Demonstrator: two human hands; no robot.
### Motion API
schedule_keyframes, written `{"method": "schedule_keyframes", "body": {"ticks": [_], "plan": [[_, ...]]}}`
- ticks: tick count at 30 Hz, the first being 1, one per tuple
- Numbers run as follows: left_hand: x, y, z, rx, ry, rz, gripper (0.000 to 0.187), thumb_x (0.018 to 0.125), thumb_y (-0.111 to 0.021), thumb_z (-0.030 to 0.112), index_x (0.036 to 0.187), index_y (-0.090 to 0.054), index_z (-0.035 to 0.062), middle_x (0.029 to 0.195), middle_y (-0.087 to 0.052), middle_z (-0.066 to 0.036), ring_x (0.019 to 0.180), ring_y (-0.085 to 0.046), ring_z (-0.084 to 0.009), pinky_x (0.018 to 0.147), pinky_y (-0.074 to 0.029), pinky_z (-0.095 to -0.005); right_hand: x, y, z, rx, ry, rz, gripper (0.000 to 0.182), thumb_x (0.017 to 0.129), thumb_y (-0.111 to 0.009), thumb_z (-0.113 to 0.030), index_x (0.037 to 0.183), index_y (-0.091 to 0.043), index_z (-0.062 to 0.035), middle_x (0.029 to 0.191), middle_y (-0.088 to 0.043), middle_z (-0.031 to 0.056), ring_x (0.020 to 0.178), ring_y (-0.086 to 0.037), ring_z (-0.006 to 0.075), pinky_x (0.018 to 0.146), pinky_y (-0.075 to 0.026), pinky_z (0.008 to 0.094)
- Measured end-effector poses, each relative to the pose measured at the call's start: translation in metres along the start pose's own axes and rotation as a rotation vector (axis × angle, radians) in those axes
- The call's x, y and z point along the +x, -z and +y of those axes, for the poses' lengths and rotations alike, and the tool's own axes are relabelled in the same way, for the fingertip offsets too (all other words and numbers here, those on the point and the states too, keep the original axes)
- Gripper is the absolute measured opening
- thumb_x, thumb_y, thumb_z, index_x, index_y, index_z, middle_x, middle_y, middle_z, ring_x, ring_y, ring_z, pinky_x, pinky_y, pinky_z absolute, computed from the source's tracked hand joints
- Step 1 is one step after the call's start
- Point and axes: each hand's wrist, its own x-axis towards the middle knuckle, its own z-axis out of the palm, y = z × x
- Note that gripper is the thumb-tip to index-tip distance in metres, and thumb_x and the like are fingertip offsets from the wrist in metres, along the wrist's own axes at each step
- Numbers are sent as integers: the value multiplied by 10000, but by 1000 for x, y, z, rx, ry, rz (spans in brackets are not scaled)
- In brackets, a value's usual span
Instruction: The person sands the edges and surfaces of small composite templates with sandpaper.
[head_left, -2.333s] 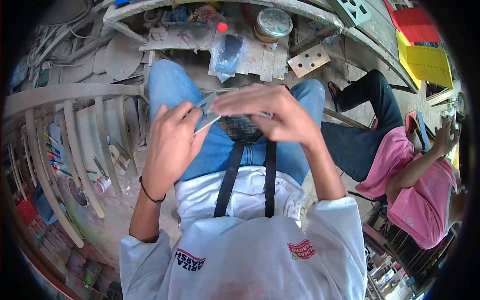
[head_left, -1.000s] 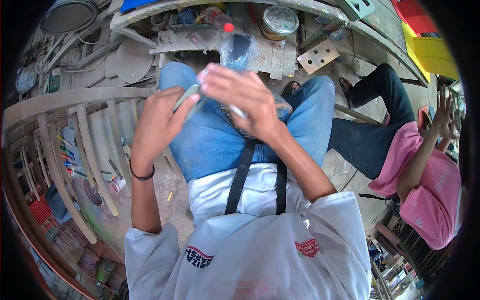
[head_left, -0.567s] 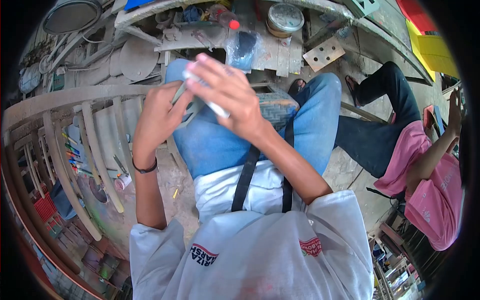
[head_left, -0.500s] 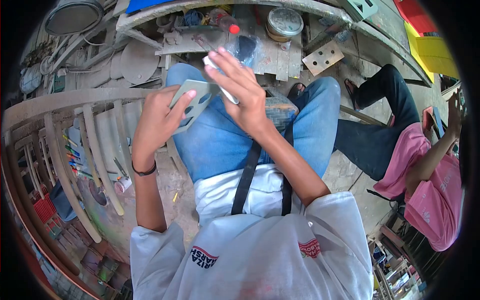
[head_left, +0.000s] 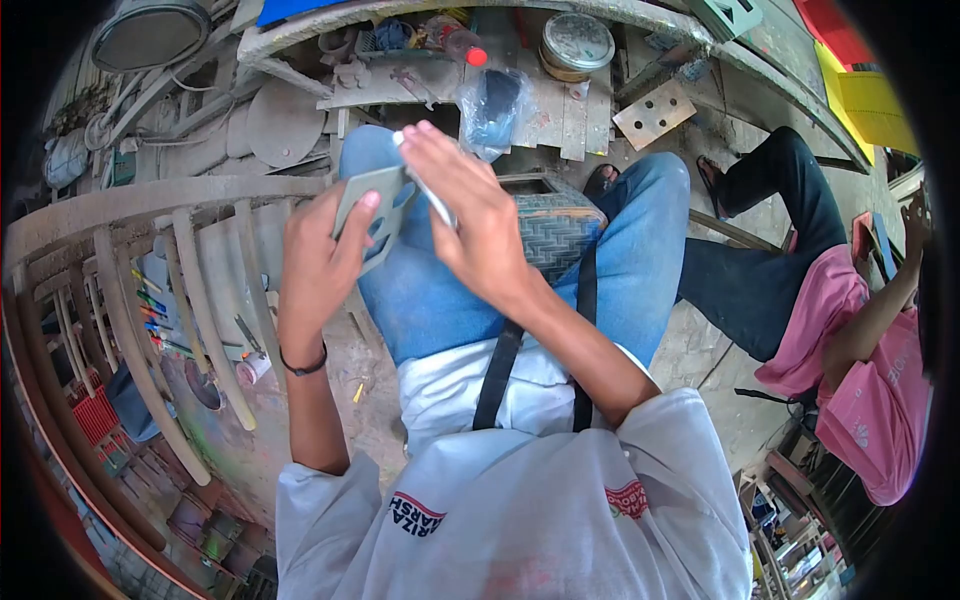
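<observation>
My left hand (head_left: 315, 255) grips a flat grey-green board (head_left: 380, 181) with cut-out holes, its thumb lying across the near face. The board is tilted above my left thigh. Beside it, my right hand (head_left: 478, 222) has its fingers together over a thin white flat piece (head_left: 436, 200), whose edge shows along the palm side. That piece is close to the board's right edge; its exact kind is hidden by the fingers. Between my knees is a dark block with a woven pattern (head_left: 565, 240).
A wooden bench frame (head_left: 185, 290) with slats runs along my left. Ahead are a lidded tub (head_left: 577, 45), a red-capped bottle (head_left: 460, 42), a plastic bag (head_left: 490, 115) and a board with round holes (head_left: 655, 115). A person in a pink shirt (head_left: 870, 400) sits at the right.
My right hand has moved left and slightly down, closer to the board, and its fingers look flatter. The left hand still holds the board, now turned more edge-on. The view has shifted slightly.
</observation>
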Motion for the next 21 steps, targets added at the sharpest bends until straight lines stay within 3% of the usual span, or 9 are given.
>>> {"method": "schedule_keyframes", "body": {"ticks": [3, 5, 7, 8, 10, 13, 17, 19, 21], "plan": [[-7, 1, -7, 74, -138, 56, 188, 967, -561, 110, 1013, -642, -54, 706, -604, -98, 597, -595, -129, 526, -442, -289, -5, -1, -27, 175, 110, -35, 580, 712, -600, 153, 1276, -608, 18, 1350, -586, 189, 1327, -511, 328, 1050, -416, 408], [-9, -1, -4, 21, -79, 101, 195, 973, -570, 124, 1005, -652, -50, 727, -621, -102, 612, -592, -128, 535, -440, -288, -11, -15, -5, 206, 105, 5, 575, 714, -580, 158, 1269, -612, 10, 1355, -585, 182, 1333, -504, 319, 1066, -406, 413], [-13, 0, -10, -85, 93, 142, 200, 978, -574, 133, 989, -660, -47, 752, -641, -99, 609, -592, -131, 546, -443, -286, -23, -24, 36, -5, -51, -37, 568, 712, -575, 160, 1254, -623, -2, 1357, -589, 163, 1337, -506, 297, 1057, -407, 408], [-16, 2, -9, -82, 90, 139, 200, 978, -574, 133, 989, -660, -47, 752, -641, -99, 609, -592, -131, 546, -443, -286, -28, -23, 49, -41, -69, -47, 575, 702, -579, 169, 1245, -629, -14, 1360, -592, 146, 1336, -509, 284, 1054, -404, 401], [-18, 2, -11, -58, 24, 154, 206, 982, -570, 135, 977, -664, -47, 767, -654, -91, 604, -589, -129, 554, -445, -284, -20, -14, 23, -60, -48, -27, 576, 705, -571, 173, 1248, -625, -9, 1364, -587, 150, 1337, -505, 296, 1068, -396, 400], [-19, -1, -10, -83, 104, 194, 278, 1011, -556, 195, 960, -669, -54, 712, -634, -47, 651, -554, -91, 592, -439, -267, -14, -8, 0, 30, 25, -8, 592, 712, -550, 179, 1278, -599, 12, 1375, -570, 173, 1340, -494, 319, 1093, -382, 412], [-18, 2, -11, -26, 72, 213, 277, 1004, -569, 193, 930, -664, -56, 716, -636, -52, 660, -556, -97, 598, -441, -271, -7, -13, -11, 212, -76, 94, 637, 708, -564, 170, 1330, -557, 32, 1383, -547, 222, 1351, -484, 321, 1089, -384, 436], [-17, 4, -19, 84, -68, 186, 212, 990, -568, 142, 985, -662, -48, 745, -646, -85, 611, -581, -105, 554, -446, -288, -9, -17, -30, 218, 167, 22, 693, 657, -579, 137, 1343, -519, 52, 1393, -534, 216, 1378, -447, 320, 1080, -379, 446], [-16, -2, -15, 44, -58, 205, 208, 991, -565, 137, 990, -662, -47, 742, -644, -81, 614, -572, -97, 551, -442, -282, -10, -23, -24, 253, 130, -37, 655, 700, -562, 168, 1337, -561, 16, 1392, -546, 205, 1347, -488, 325, 1100, -379, 416]]}}
